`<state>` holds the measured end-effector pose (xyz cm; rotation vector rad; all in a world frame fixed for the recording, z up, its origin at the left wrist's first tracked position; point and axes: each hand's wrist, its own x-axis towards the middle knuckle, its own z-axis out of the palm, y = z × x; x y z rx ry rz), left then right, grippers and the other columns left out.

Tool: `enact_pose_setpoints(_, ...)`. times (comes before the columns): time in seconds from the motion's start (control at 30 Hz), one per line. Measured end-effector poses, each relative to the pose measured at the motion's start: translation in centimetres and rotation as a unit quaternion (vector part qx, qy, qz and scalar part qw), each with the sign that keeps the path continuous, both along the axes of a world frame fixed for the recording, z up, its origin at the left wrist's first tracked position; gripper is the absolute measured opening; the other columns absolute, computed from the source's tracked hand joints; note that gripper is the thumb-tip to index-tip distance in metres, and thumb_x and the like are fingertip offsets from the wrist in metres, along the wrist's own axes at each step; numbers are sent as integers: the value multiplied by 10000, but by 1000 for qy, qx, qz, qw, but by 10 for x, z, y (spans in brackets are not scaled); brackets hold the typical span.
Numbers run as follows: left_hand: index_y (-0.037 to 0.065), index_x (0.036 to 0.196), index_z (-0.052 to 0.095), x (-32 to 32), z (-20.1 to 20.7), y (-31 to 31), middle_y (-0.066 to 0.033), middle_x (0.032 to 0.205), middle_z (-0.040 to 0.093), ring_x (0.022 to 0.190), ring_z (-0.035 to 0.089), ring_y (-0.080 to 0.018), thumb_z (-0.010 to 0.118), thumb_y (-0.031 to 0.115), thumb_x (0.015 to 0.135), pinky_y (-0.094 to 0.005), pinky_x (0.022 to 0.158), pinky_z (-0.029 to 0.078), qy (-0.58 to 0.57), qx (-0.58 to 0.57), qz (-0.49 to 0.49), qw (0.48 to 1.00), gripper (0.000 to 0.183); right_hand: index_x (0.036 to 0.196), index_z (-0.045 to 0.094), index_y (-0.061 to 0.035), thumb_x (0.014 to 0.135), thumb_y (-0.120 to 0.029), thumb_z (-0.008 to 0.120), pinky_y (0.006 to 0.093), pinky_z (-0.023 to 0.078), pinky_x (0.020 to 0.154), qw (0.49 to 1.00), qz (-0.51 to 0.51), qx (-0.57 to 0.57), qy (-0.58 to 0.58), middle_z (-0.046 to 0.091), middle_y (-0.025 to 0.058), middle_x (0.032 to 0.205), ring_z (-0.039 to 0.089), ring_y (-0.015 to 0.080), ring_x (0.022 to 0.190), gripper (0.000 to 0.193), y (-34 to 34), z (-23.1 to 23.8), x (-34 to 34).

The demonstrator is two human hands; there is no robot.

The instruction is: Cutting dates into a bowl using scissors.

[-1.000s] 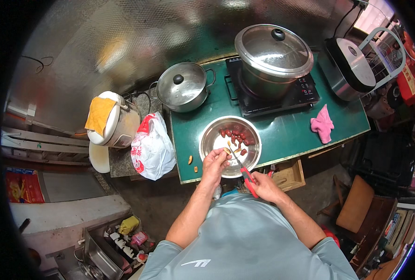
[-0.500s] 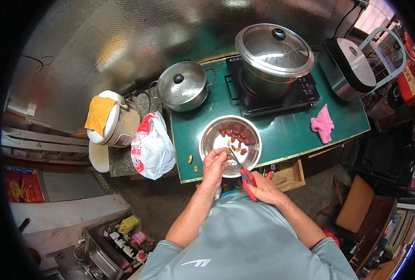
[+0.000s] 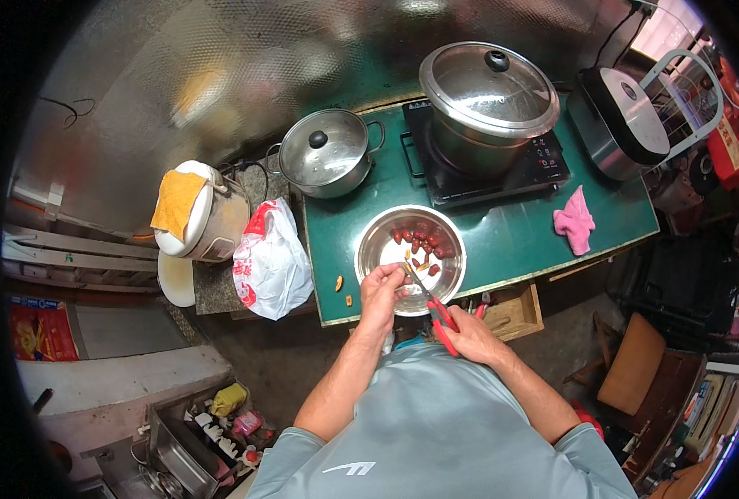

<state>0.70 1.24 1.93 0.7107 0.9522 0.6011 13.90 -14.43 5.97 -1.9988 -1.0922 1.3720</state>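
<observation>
In front of me a steel bowl (image 3: 376, 239) sits at the table's near edge, holding several whole red dates (image 3: 416, 246) and a few cut pieces (image 3: 422, 267). Over its near left side my left hand (image 3: 379, 291) is closed, fingertips pinching a small brownish piece that looks like date. My right hand (image 3: 473, 337) is wrapped round the red handles of a pair of scissors (image 3: 437, 310). Their dark blades slant up and left across the bowl, tips at the left fingertips. Two small brown pieces (image 3: 339, 284) lie on the table left of the bowl.
The green table (image 3: 502, 249) carries a lidded pot (image 3: 323, 158), a big lidded pot (image 3: 494, 108) on a black cooktop (image 3: 502, 187), and a pink cloth (image 3: 575, 220). A white plastic bag (image 3: 276, 262) and a rice cooker (image 3: 219, 220) stand left. Below the edge, a wooden drawer (image 3: 515, 312) stands open.
Almost nothing differs. Both hands stay over the bowl, with only a very slight shift of the fingers and scissors.
</observation>
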Motion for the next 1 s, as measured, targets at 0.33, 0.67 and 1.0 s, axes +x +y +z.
enact_pose_setpoints(0.33, 10, 1017, 595, -4, -12, 8, -67, 892, 653, 769, 638, -120, 630, 79, 896, -238, 620, 544, 5, -9, -2, 1000, 144, 1036, 571, 12, 905, -447, 552, 449, 478, 796, 1000, -25, 6, 7, 653, 233, 940, 635, 383, 921, 477, 0, -2, -3)
enact_pose_setpoints(0.67, -4, 1005, 591, -15, -10, 24, -67, 847, 660, 717, 645, -114, 628, 105, 906, -239, 635, 565, 45, 57, -57, 996, 152, 938, 621, 20, 883, -435, 601, 384, 481, 736, 997, -54, -8, 61, 659, 181, 863, 638, 285, 816, 459, -4, -26, -2)
enact_pose_setpoints(1.0, 14, 1002, 637, -78, -21, 73, -58, 896, 661, 751, 624, -118, 610, 107, 892, -240, 651, 528, 234, 183, 15, 955, 147, 1004, 566, 1, 879, -373, 633, 312, 461, 718, 986, -113, 6, 121, 620, 79, 836, 583, 151, 771, 400, -10, -39, 4)
